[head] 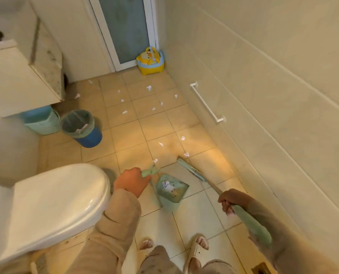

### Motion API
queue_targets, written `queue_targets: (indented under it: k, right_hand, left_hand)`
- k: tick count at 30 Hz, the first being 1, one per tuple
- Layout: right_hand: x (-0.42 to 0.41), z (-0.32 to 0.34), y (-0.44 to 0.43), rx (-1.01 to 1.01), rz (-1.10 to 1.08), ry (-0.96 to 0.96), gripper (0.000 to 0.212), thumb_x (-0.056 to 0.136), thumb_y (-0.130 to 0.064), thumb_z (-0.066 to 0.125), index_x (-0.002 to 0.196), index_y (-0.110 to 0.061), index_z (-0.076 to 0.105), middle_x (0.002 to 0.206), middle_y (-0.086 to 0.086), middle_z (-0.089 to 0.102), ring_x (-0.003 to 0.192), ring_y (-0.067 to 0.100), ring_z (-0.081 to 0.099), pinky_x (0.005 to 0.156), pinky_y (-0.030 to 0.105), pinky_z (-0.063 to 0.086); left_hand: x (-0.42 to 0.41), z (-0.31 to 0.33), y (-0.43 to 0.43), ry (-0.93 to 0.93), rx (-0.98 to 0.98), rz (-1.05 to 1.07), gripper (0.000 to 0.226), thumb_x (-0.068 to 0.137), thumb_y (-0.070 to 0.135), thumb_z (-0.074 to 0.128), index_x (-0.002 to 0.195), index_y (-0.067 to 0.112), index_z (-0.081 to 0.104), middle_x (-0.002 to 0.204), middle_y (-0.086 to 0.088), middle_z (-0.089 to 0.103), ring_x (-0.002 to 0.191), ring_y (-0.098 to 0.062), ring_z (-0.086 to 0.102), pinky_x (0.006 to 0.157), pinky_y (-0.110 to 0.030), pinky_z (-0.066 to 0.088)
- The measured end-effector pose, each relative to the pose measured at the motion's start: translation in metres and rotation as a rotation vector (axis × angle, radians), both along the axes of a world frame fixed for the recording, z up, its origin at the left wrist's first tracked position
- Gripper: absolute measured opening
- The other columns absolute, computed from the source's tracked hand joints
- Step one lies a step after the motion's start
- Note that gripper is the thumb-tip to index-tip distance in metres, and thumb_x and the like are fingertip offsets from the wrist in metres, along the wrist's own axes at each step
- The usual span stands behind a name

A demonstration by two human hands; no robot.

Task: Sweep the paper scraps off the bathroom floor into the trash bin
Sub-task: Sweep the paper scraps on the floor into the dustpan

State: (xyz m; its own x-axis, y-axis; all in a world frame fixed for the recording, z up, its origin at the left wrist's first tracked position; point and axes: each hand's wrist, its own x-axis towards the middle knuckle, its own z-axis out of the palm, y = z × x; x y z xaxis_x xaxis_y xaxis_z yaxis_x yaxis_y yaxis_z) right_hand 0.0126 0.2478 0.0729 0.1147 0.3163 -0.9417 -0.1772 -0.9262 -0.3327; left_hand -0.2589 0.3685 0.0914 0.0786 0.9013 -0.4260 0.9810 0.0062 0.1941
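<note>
Left hand (132,181) curled round dustpan (172,193) handle | right hand (229,202) gripping broom (192,170) shaft, head on tiles at 1 o'clock of dustpan | paper scraps (149,88) scattered toward 12 o'clock, some in dustpan | lined blue trash bin (79,125) at 10 o'clock

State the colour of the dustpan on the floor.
The plastic dustpan is pale green; head view.
</note>
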Motion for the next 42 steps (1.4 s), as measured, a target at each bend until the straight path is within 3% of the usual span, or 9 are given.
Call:
queue_targets:
  k: [4,9,12,19,23,26,33,38,42]
  right_hand:
    - [0.006,0.003,0.046,0.001,0.311,-0.130,0.037,0.092,0.002,0.042,0.056,-0.008,0.040,0.030,0.002,0.042,0.018,0.006,0.038,0.033,0.017,0.035]
    - [0.002,0.000,0.097,-0.037,0.468,-0.190,0.042,0.094,0.000,0.039,0.053,-0.011,0.036,0.021,-0.001,0.037,0.016,0.007,0.036,0.032,0.017,0.032]
    - [-0.003,-0.007,0.125,-0.048,0.430,-0.157,0.034,0.094,0.001,0.037,0.062,-0.011,0.036,0.022,-0.001,0.034,0.014,0.007,0.033,0.027,0.008,0.028]
    - [-0.015,-0.015,0.179,-0.043,0.332,-0.116,0.028,0.093,0.001,0.039,0.067,-0.008,0.039,0.022,0.000,0.036,0.014,0.007,0.032,0.026,0.008,0.031]
    - [-0.010,-0.021,0.194,0.004,0.109,0.002,0.021,0.093,-0.004,0.041,0.072,-0.009,0.041,0.028,-0.001,0.044,0.020,0.006,0.040,0.029,0.010,0.036]
    - [-0.012,-0.024,0.211,0.057,-0.033,0.113,0.031,0.094,-0.004,0.037,0.064,-0.009,0.040,0.030,0.001,0.046,0.021,0.006,0.043,0.032,0.010,0.038]
    - [-0.034,-0.010,0.214,0.069,0.211,0.032,0.032,0.092,0.002,0.035,0.062,-0.005,0.042,0.060,0.011,0.037,0.052,0.017,0.034,0.050,0.023,0.032]
    - [-0.034,-0.017,0.205,-0.051,0.203,0.140,0.006,0.088,-0.004,0.044,0.083,-0.004,0.047,0.057,0.003,0.042,0.047,0.009,0.037,0.035,0.014,0.038]
    - [-0.014,-0.013,0.235,-0.166,0.342,0.147,0.025,0.094,0.000,0.035,0.071,-0.008,0.040,0.032,0.001,0.043,0.021,0.006,0.039,0.031,0.007,0.031]
  left_hand:
    - [-0.008,0.001,0.001,-0.002,0.042,0.122,0.046,0.087,0.053,0.046,0.094,0.010,0.062,0.098,-0.013,0.069,0.085,-0.029,0.061,0.067,-0.027,0.040]
    - [-0.021,-0.003,0.021,0.020,0.050,0.218,0.046,0.086,0.054,0.047,0.100,0.013,0.064,0.102,-0.013,0.069,0.091,-0.031,0.061,0.074,-0.032,0.046]
    - [-0.030,-0.005,0.044,0.029,0.048,0.243,0.046,0.085,0.054,0.048,0.098,0.012,0.064,0.101,-0.013,0.069,0.092,-0.032,0.062,0.076,-0.032,0.048]
    - [-0.038,-0.009,0.088,0.007,0.038,0.270,0.050,0.085,0.056,0.048,0.103,0.013,0.064,0.105,-0.012,0.069,0.096,-0.031,0.063,0.071,-0.028,0.041]
    - [-0.031,-0.010,0.106,0.024,0.036,0.250,0.047,0.086,0.055,0.048,0.101,0.014,0.064,0.105,-0.010,0.069,0.096,-0.029,0.063,0.068,-0.027,0.038]
    - [-0.029,-0.008,0.124,0.045,0.052,0.244,0.047,0.085,0.055,0.049,0.101,0.012,0.063,0.105,-0.011,0.069,0.096,-0.031,0.063,0.069,-0.029,0.037]
    - [-0.032,-0.008,0.141,0.050,0.059,0.240,0.047,0.085,0.052,0.052,0.103,0.010,0.063,0.106,-0.014,0.068,0.097,-0.033,0.062,0.072,-0.031,0.042]
    - [-0.025,-0.005,0.136,0.051,0.040,0.240,0.047,0.086,0.051,0.051,0.107,0.011,0.062,0.107,-0.014,0.068,0.097,-0.032,0.061,0.076,-0.033,0.046]
    - [-0.022,-0.003,0.136,0.044,0.028,0.240,0.047,0.087,0.051,0.050,0.109,0.012,0.061,0.109,-0.013,0.067,0.098,-0.031,0.061,0.071,-0.030,0.039]
